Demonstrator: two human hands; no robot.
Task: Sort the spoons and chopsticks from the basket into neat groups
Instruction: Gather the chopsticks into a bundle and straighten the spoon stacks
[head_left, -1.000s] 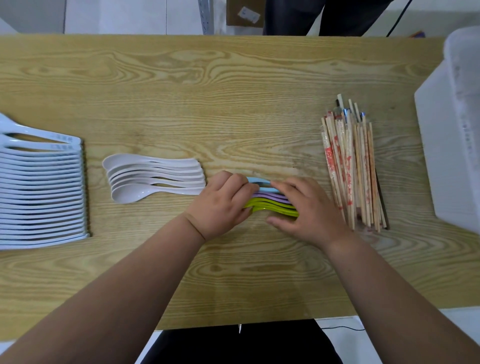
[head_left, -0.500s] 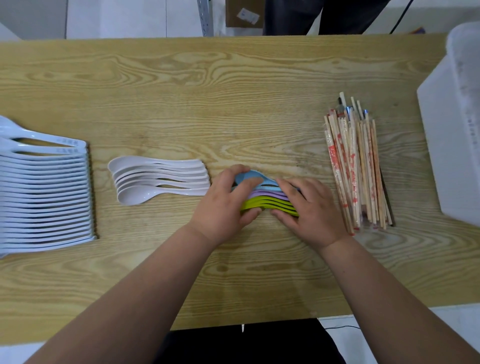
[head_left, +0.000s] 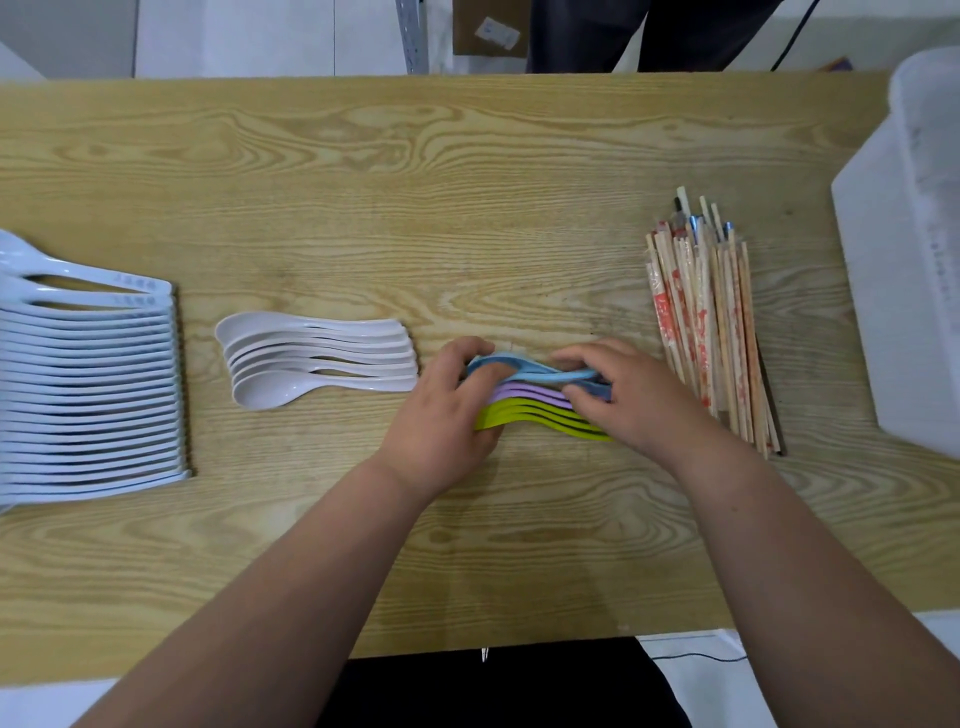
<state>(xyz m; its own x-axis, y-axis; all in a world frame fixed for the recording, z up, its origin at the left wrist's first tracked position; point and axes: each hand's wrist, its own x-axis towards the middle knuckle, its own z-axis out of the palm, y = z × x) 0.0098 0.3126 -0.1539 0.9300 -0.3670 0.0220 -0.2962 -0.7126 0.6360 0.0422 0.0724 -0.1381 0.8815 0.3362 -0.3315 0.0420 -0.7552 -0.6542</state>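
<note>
Colored spoons (head_left: 540, 410), blue, purple and green, bunched side by side in the middle of the table (head_left: 467, 208). Left hand (head_left: 441, 415) curled round one end of the bunch, right hand (head_left: 628, 400) curled round the other end, both holding it. White spoons (head_left: 317, 364) just beside on the left, lying in a neat fan. Farther left, a long row of pale blue spoons (head_left: 88, 395). Chopsticks (head_left: 711, 332) in a pile close to the right hand. White basket (head_left: 914, 260) at the far right edge; inside too blurry to tell.
</note>
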